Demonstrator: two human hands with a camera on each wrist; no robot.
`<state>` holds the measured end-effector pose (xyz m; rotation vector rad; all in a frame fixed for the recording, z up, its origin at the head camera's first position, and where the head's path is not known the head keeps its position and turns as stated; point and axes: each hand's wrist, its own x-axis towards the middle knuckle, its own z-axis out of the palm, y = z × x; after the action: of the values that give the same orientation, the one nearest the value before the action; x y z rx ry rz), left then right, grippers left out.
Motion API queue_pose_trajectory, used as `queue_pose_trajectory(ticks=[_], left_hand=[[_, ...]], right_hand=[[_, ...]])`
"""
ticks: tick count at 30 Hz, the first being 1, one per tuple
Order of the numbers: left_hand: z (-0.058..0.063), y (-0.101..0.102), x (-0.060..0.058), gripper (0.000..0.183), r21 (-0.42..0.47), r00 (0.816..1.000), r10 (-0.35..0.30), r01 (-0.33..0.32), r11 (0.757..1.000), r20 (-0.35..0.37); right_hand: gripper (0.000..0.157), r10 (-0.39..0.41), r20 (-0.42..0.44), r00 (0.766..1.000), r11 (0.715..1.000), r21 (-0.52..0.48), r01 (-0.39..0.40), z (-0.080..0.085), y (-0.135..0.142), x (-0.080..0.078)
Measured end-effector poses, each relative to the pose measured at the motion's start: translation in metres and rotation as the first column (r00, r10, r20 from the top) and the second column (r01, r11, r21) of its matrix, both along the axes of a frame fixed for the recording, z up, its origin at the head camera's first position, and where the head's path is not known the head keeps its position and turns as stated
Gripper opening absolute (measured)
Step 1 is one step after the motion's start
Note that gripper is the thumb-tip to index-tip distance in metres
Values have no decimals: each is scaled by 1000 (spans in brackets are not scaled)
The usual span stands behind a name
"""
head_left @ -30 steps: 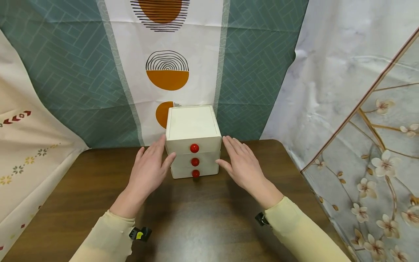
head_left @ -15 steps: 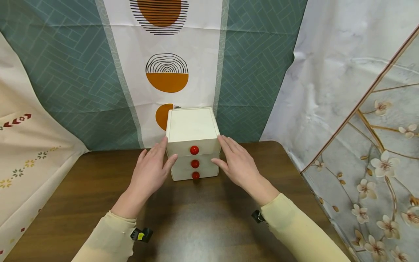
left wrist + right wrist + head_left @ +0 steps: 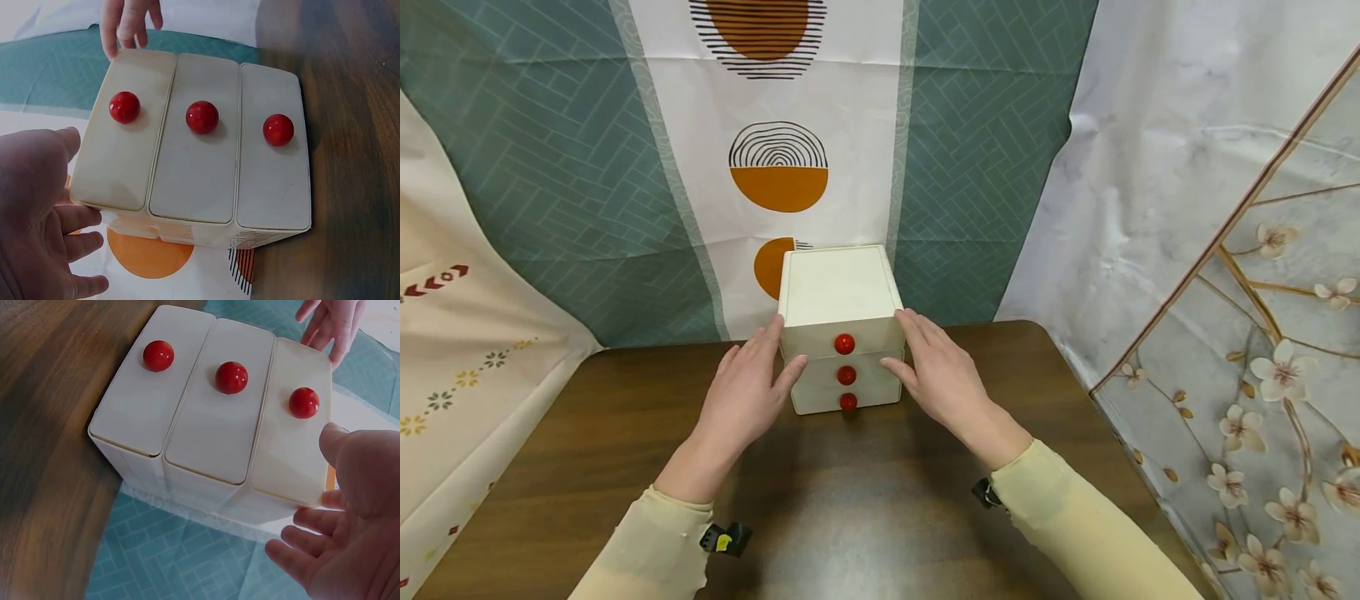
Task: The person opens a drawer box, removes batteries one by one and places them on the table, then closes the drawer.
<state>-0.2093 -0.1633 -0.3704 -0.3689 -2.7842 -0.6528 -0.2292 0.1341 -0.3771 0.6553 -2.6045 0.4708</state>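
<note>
A: What's at the far left?
B: A cream cloth [image 3: 445,325] with small printed motifs, beside the brown table [image 3: 857,492]. Near and right of that comes the pale left sleeve [image 3: 643,546].

A: And the left hand [image 3: 741,392]?
B: At the left side of the box [image 3: 840,287], palm towards it. The fingers reach out, with gaps between them in the left wrist view, and the thumb stands away. The fingertips are right at the upper left edge; I can't tell whether they touch.

A: Where's the box?
B: In the middle, upright on the far part of the table, before the back cloth [image 3: 1000,167]. Its front has three stacked drawers [image 3: 820,379] with red knobs [image 3: 846,375].

A: Then the right hand [image 3: 945,379]?
B: At the right side, palm facing in, fingers extended and apart, thumb lower. Its fingertips are at the upper right edge; contact is unclear.

A: Beyond that?
B: The right sleeve [image 3: 1082,525], near, then a marbled cloth [image 3: 1195,167] with blossoms.
</note>
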Motion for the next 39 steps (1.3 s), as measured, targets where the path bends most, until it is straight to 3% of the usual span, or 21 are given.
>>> queue_pose_trajectory(ticks=[21, 29, 35, 39], left_hand=[[-3, -4, -6, 87, 40, 999, -7, 5, 999, 43], [-4, -4, -6, 88, 49, 999, -11, 9, 999, 53], [0, -3, -4, 84, 54, 998, -3, 0, 999, 66], [1, -1, -3, 81, 61, 999, 0, -2, 998, 37]], right_hand=[[77, -48, -74, 996, 999, 13, 49, -2, -10, 11], [78, -51, -9, 999, 999, 4, 51, 0, -6, 13], [78, -31, -13, 999, 999, 8, 31, 3, -2, 11], [77, -29, -6, 1000, 999, 24, 29, 5, 1, 9]])
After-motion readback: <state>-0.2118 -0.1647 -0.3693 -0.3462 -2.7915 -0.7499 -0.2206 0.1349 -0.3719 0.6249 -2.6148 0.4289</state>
